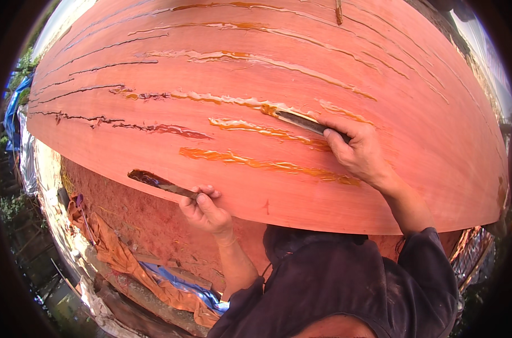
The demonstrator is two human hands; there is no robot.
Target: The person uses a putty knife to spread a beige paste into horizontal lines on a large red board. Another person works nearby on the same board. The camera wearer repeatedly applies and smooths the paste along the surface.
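Observation:
A large reddish wood sheet (436, 141) lies in front of me, with long ridges of amber glue (256, 163) along it. My right hand (357, 147) is closed around the dark end of a narrow flat spatula (301, 121). The spatula's amber-coated tip touches one of the glue ridges near the middle of the sheet. Near the sheet's front edge, my left hand (208, 213) pinches a second flat strip-like spatula (160, 183) between thumb and fingers. Dark brown glue covers the far end of this one. Its exact kind I cannot make out.
Dark, thinner streaks (98, 119) run over the sheet's left part. A thin brown stick-like piece (339, 12) shows at the far edge. Below the sheet lie reddish ground (115, 208), a crumpled orange-brown tarp (112, 236) and blue plastic (180, 284).

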